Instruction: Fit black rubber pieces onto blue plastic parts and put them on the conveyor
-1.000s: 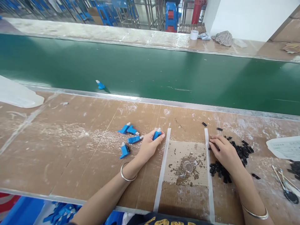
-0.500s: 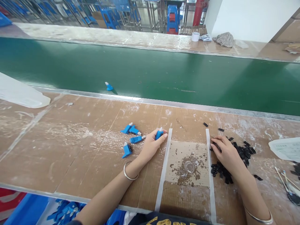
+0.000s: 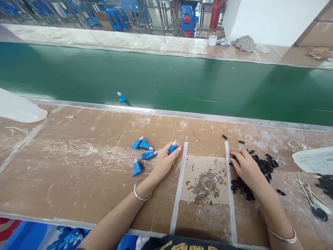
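My left hand (image 3: 165, 160) is closed around a blue plastic piece with a whitish tip (image 3: 172, 148), held upright just left of a white tape strip. Several similar blue pieces (image 3: 147, 155) lie on the cardboard to its left. On the other side, my right hand (image 3: 246, 168) is bent over a pile of small black pieces (image 3: 265, 166), with thumb and fingers pinched on what looks like one small black piece (image 3: 235, 159). Between the hands, a small clear round dish (image 3: 207, 184) sits on a stained, wet-looking cardboard patch.
Another blue piece (image 3: 121, 97) lies on the green conveyor belt (image 3: 166, 83). Cotton swabs (image 3: 307, 191) and a dark round object (image 3: 319, 214) are at the right. A bin of blue parts (image 3: 69, 239) stands below the table's front edge. White sheets (image 3: 18, 107) lie at the left.
The view has shifted slightly, so most things appear a little further left. Both hands keep nearly the same pose, the left still on the blue piece, the right still at the black pieces.
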Motion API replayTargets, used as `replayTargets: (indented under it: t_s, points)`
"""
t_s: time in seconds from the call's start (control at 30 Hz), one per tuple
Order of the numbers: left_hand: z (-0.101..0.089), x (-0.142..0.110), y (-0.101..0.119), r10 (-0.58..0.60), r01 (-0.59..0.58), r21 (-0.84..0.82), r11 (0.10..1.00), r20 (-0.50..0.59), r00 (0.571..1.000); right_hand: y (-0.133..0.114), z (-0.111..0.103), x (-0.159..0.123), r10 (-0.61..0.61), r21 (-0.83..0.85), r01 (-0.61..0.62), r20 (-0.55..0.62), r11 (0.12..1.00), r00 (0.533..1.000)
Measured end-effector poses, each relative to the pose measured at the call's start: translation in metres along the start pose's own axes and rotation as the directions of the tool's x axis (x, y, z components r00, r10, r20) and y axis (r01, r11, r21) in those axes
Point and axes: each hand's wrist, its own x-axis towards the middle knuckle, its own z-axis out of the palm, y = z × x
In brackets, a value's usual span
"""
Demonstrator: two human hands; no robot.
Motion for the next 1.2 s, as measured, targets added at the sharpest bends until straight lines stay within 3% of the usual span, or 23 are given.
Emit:
replayTargets:
  t_s: [0.5,0.7,0.83,0.93,1.03,1.2]
  points:
    - [0.001,-0.002,0.004,-0.003,0.003,-0.006,1.0,0.017,1.0,0.003,-0.006,0.0,-0.045,0.026,0.048,-0.125,0.998,0.991]
    - [0.0,-0.005,0.005,0.092,-0.095,0.167,0.981,0.023,0.995,-0.009,-0.014,0.001,-0.06,0.158,0.075,-0.099,0.985,0.993]
    - [-0.001,-0.005,0.002,0.202,-0.209,0.335,0.919,0.055,0.978,-0.028,-0.02,0.0,-0.114,0.248,0.12,-0.039,0.961,0.993]
    - [-0.005,-0.003,-0.002,0.3,-0.275,0.451,0.849,0.018,0.954,-0.046,-0.022,-0.009,-0.156,0.28,0.153,-0.012,0.948,0.988]
    - [-0.011,0.001,-0.005,0.386,-0.286,0.572,0.769,-0.058,0.921,-0.064,-0.017,-0.025,-0.18,0.332,0.163,0.02,0.929,0.984]
    - [-0.02,0.008,-0.009,0.444,-0.233,0.756,0.611,-0.084,0.892,-0.084,0.0,-0.048,-0.193,0.367,0.161,0.052,0.916,0.98]
